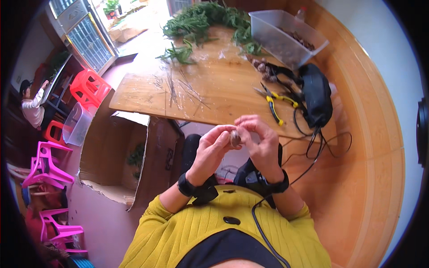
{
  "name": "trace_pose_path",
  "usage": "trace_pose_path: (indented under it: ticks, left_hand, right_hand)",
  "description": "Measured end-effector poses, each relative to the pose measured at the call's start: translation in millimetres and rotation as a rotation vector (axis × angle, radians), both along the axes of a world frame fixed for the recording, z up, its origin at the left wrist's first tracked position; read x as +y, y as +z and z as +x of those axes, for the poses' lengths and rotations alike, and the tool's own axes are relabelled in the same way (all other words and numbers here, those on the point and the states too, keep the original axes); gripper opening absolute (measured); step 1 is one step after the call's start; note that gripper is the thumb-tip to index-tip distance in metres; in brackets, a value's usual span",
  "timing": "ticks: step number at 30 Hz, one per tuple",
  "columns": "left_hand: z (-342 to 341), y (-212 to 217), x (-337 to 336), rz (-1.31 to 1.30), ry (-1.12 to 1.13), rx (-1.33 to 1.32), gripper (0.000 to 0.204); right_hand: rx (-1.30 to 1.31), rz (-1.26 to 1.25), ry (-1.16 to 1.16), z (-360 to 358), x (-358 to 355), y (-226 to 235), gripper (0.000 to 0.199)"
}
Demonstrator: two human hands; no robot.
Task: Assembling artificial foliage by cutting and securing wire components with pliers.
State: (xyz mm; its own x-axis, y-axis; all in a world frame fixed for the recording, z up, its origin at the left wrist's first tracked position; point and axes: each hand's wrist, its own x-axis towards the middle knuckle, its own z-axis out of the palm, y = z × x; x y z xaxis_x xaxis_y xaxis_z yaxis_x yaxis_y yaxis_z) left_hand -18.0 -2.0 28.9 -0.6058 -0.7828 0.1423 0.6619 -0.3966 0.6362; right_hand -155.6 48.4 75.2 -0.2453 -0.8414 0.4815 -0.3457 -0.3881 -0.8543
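Observation:
In front of my chest, just off the table's near edge, I hold a small brown pine cone. The thumb and fingers of my left hand close round it. Right beside it, my right hand has its thumb and index finger pinched together against the cone's upper side. What lies in that pinch is too small to make out. Beyond my hands, pliers with yellow and black handles rest on the wooden table. Several thin wires are scattered to the left, and more pine cones lie behind the pliers.
Green artificial sprigs pile up at the far side, beside a clear plastic bin of brown pieces. A black pouch with cables sits at right. An open cardboard box and stools stand left, where another person sits.

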Motion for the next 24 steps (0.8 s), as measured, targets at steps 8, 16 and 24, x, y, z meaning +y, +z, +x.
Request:
trace_pose_path:
  ticks: [8,16,24]
  left_hand:
    - [18.1,18.4,-12.4,-0.676,0.293,-0.403,0.007]
    - [13.4,15.9,-14.8,-0.706,0.402,-0.426,0.005]
    - [16.0,52.1,-37.6,-1.126,0.457,-0.592,0.009]
  right_hand:
    - [0.226,-0.010,0.037,6.9,11.9,-7.3,0.004]
    - [-0.494,0.374,0.268,3.9,8.1,-6.5,0.008]
    - [-0.608,0.489,0.475,-14.3,-6.4,2.1,0.011]
